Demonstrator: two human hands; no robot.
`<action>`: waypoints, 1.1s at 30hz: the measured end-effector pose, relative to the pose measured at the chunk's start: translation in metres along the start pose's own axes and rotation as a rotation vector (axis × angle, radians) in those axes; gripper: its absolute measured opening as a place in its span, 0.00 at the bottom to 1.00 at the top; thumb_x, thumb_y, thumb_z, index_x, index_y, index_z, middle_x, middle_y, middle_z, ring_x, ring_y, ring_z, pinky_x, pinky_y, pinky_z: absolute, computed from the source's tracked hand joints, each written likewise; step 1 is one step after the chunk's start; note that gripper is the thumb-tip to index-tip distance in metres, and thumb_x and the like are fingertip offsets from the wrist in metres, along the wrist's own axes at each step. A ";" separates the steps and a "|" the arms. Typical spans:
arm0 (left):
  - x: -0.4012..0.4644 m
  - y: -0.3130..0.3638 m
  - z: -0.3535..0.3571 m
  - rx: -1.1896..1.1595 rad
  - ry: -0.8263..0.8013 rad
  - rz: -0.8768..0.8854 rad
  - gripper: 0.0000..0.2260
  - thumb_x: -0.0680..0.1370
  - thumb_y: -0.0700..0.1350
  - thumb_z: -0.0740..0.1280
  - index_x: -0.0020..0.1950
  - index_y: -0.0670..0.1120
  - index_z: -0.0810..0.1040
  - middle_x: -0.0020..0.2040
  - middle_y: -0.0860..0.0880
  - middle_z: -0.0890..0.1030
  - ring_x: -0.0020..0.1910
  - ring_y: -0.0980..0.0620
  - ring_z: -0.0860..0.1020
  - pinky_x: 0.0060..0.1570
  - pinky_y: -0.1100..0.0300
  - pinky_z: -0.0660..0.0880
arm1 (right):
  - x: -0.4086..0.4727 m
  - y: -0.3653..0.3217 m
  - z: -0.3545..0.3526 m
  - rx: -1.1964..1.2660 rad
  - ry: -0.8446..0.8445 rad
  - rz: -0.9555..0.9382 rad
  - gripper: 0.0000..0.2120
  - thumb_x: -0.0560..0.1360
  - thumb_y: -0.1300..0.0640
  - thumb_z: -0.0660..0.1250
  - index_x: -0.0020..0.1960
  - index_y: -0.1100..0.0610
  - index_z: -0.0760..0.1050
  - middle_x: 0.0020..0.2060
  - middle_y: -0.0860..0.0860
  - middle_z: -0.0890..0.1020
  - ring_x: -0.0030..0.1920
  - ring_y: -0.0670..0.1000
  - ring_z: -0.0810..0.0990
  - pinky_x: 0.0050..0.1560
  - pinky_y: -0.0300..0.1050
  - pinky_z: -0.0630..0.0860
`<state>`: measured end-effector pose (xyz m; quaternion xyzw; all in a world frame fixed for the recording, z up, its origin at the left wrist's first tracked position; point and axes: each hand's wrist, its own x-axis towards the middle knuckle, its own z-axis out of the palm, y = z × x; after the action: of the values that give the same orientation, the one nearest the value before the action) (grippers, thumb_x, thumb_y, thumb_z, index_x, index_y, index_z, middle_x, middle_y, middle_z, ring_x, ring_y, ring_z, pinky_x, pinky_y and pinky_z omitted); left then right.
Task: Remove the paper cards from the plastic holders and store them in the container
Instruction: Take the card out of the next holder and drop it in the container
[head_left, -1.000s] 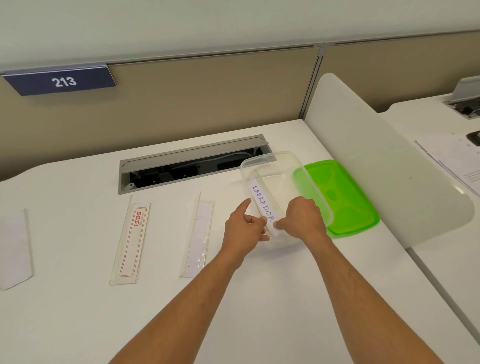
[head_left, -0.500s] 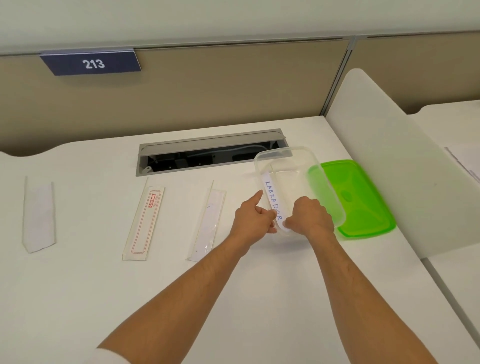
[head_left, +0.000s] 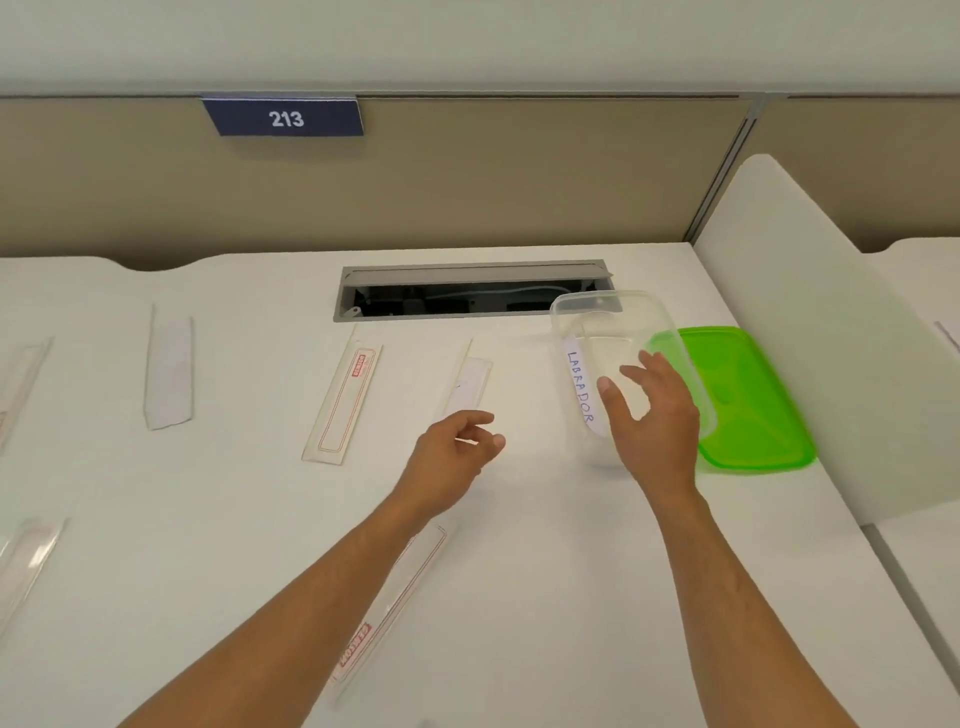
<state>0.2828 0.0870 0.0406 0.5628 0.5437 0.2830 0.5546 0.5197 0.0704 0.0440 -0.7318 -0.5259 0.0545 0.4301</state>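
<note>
Head view: one card (head_left: 581, 391), lettered LABRADOR, lies inside the clear container (head_left: 597, 306) right of centre. Both hands, left (head_left: 453, 453) and right (head_left: 655, 415), are spread and empty. Several plastic holders (head_left: 343, 401) left of centre look unemptied.

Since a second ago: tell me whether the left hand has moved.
Yes. The left hand has drawn back leftward from the LABRADOR card in the clear container, toward the nearest plastic holder.
</note>
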 end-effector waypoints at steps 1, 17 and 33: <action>-0.008 -0.004 -0.005 0.008 0.027 0.015 0.13 0.77 0.50 0.70 0.60 0.52 0.78 0.47 0.53 0.82 0.46 0.55 0.82 0.53 0.52 0.80 | -0.009 -0.005 0.001 0.008 0.021 -0.040 0.18 0.75 0.49 0.69 0.57 0.62 0.81 0.65 0.58 0.78 0.70 0.56 0.71 0.68 0.56 0.68; -0.104 -0.082 -0.048 0.727 0.161 -0.015 0.20 0.80 0.55 0.63 0.70 0.50 0.71 0.67 0.53 0.74 0.65 0.52 0.73 0.60 0.55 0.71 | -0.174 -0.015 0.054 -0.302 -0.551 -0.122 0.42 0.75 0.31 0.43 0.77 0.60 0.57 0.78 0.54 0.58 0.78 0.51 0.53 0.77 0.44 0.45; -0.105 -0.079 -0.059 0.618 0.223 -0.157 0.08 0.81 0.47 0.61 0.56 0.49 0.78 0.47 0.50 0.83 0.45 0.47 0.81 0.48 0.51 0.78 | -0.189 -0.006 0.062 -0.400 -0.566 -0.125 0.38 0.78 0.35 0.44 0.77 0.61 0.58 0.77 0.54 0.60 0.78 0.50 0.52 0.76 0.45 0.39</action>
<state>0.1787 -0.0079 0.0106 0.6262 0.7027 0.1210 0.3152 0.3991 -0.0482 -0.0605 -0.7237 -0.6684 0.1245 0.1181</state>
